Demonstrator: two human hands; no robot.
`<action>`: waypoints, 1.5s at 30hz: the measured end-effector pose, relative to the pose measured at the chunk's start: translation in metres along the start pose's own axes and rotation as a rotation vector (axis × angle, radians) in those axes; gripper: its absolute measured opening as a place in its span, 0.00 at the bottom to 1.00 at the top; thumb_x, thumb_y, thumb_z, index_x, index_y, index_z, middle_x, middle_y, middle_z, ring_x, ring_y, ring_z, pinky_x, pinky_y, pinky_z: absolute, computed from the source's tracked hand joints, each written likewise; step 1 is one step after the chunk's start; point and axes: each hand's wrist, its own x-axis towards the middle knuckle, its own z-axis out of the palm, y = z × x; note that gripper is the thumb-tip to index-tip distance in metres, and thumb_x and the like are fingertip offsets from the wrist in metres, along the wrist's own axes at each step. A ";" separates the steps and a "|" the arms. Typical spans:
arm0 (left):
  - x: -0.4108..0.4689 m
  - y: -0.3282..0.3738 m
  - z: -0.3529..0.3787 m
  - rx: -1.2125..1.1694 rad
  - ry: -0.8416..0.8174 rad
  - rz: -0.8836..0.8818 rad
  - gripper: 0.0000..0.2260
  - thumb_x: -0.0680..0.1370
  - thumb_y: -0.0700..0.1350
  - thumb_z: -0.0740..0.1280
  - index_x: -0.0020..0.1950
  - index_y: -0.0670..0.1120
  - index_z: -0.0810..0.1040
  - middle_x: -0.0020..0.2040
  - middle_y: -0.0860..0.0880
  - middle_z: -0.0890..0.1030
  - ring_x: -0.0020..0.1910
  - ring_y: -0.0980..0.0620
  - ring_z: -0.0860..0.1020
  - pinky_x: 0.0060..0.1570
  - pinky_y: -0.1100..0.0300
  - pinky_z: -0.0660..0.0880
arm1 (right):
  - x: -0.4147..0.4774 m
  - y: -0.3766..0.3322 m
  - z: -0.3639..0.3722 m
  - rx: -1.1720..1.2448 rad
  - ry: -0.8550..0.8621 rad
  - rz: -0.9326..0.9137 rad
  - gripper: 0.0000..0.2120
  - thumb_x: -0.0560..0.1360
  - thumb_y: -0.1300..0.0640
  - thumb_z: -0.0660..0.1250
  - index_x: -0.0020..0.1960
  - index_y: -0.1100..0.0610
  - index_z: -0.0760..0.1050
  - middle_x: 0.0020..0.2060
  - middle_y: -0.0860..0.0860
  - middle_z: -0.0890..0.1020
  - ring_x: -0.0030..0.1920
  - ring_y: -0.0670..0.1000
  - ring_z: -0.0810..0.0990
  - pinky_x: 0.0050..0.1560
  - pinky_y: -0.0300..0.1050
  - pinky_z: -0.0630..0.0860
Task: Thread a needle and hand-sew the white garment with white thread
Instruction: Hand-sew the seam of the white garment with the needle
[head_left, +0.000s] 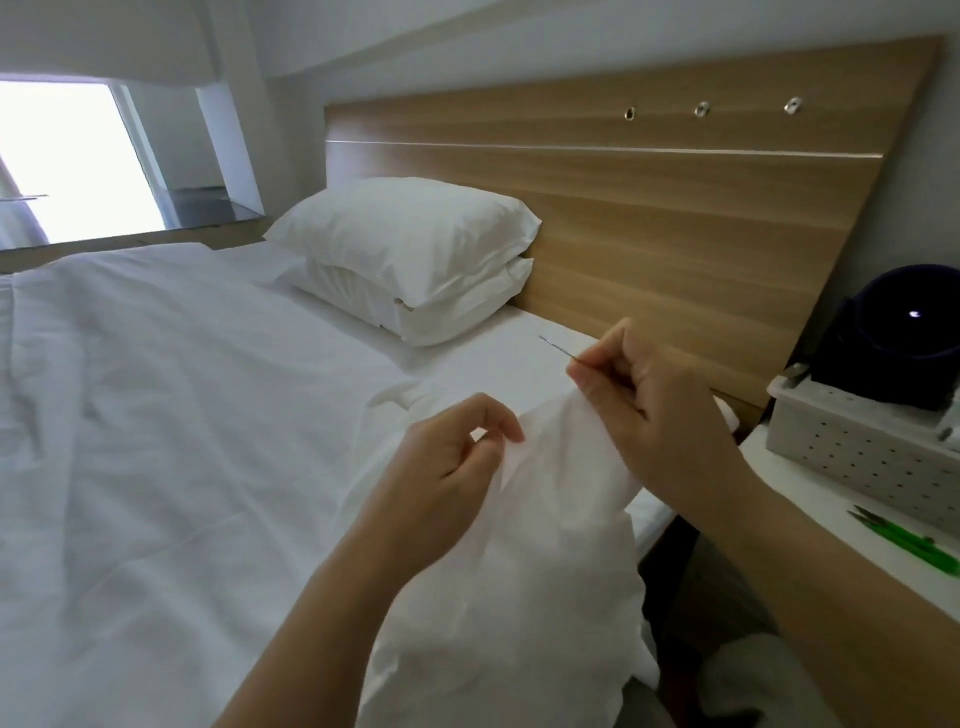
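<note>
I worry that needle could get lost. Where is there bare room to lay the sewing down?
Bare sheet lies between the pillows and the garment, below the headboard. The wide duvet left of the left hand is also free, though rumpled. The side table on the right is crowded: a basket and green scissors take up much of it.

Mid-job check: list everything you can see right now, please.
duvet: one, white, left
pillows: two, white, stacked against headboard
headboard: one, light wood, behind pillows
side table: one, white, right
basket: one, pale grey, on side table
dark round object: one, dark, behind basket
green tool: one, green, on side table, before basket
white garment: one, white, bunched centre
needle: one, silvery, above white garment
left hand: pinches white garment
right hand: pinches needle
</note>
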 end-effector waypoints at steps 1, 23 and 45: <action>-0.002 -0.001 0.002 -0.040 -0.009 -0.025 0.10 0.78 0.45 0.61 0.40 0.56 0.77 0.33 0.56 0.77 0.32 0.56 0.73 0.33 0.68 0.68 | -0.003 0.001 0.000 0.007 -0.003 0.000 0.07 0.76 0.55 0.63 0.45 0.59 0.74 0.34 0.42 0.78 0.39 0.43 0.78 0.39 0.30 0.73; 0.005 0.008 0.007 -0.032 0.124 0.077 0.18 0.72 0.53 0.71 0.27 0.48 0.69 0.28 0.53 0.71 0.29 0.55 0.69 0.33 0.67 0.65 | -0.002 -0.003 -0.013 -0.007 0.018 -0.091 0.03 0.76 0.60 0.65 0.43 0.54 0.72 0.34 0.36 0.76 0.38 0.35 0.77 0.39 0.24 0.69; 0.007 0.018 0.000 -0.169 0.147 -0.176 0.12 0.72 0.42 0.67 0.28 0.48 0.71 0.33 0.40 0.77 0.29 0.56 0.70 0.32 0.63 0.68 | 0.005 0.000 -0.007 0.005 0.127 -0.116 0.05 0.76 0.61 0.65 0.43 0.61 0.73 0.31 0.47 0.76 0.34 0.46 0.74 0.35 0.28 0.69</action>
